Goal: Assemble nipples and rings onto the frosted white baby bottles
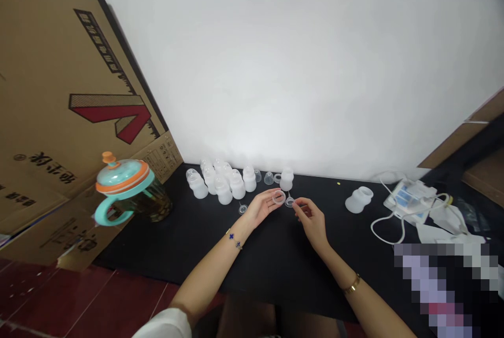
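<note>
My left hand (pixel 262 208) is turned partly palm up, fingers closed on a whitish bottle collar ring (pixel 279 191). Between the thumb and fingertips of my right hand (pixel 314 221) is a clear piece with a round base and thin stem (pixel 290 202), close beside the ring. A similar clear piece (pixel 243 209) lies on the black table by my left wrist. Beyond my hands stand a white baby bottle (pixel 287 179), a clear dome cap (pixel 269 178) and another ring (pixel 277 177). To the left is a cluster of several capped white bottles (pixel 223 191).
A teal and orange lidded jug (pixel 124 180) stands at the left before a large cardboard box (pixel 51 91). On the right, an open white bottle (pixel 358 200) lies tilted near a white cable (pixel 388 230) and packets (pixel 409 199). A white wall (pixel 283 65) borders the table's back.
</note>
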The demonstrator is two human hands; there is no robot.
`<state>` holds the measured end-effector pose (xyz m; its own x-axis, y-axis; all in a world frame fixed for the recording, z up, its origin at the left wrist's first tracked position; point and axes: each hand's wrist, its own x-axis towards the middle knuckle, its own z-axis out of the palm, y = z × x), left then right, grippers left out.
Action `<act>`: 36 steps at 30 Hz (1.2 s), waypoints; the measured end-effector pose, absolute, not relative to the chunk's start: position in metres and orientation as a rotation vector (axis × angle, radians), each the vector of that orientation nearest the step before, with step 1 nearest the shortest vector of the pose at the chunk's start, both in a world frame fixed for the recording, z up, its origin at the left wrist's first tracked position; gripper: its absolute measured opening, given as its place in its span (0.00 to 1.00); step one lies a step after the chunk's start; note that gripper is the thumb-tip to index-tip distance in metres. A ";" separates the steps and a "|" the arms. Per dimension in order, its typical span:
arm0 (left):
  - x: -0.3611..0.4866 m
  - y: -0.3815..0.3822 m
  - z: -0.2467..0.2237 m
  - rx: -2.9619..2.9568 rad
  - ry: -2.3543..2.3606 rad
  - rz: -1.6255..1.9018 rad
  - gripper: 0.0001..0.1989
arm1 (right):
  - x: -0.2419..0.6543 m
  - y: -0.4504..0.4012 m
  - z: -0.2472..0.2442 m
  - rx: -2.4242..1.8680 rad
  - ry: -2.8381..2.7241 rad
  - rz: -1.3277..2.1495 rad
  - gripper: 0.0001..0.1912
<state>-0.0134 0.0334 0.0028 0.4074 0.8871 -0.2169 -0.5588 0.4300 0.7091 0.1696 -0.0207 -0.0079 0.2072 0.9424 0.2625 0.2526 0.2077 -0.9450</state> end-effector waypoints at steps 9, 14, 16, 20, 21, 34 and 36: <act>-0.012 0.033 0.006 0.575 0.680 0.946 0.12 | 0.171 -0.019 -0.012 -1.267 -1.296 0.745 0.21; -0.012 0.032 0.007 0.591 0.677 0.944 0.12 | 0.171 -0.019 -0.011 -1.262 -1.291 0.753 0.21; -0.012 0.033 0.006 0.594 0.682 0.942 0.12 | 0.171 -0.019 -0.010 -1.260 -1.284 0.761 0.21; -0.013 0.034 0.003 0.609 0.684 0.950 0.12 | 0.170 -0.019 -0.010 -1.253 -1.268 0.784 0.23; -0.013 0.035 0.002 0.609 0.687 0.953 0.12 | 0.170 -0.019 -0.010 -1.251 -1.264 0.785 0.23; -0.014 0.036 0.000 0.581 0.688 0.983 0.12 | 0.169 -0.021 -0.008 -1.169 -1.282 0.831 0.19; -0.014 0.035 0.000 0.588 0.687 0.981 0.12 | 0.168 -0.022 -0.007 -1.166 -1.316 0.859 0.19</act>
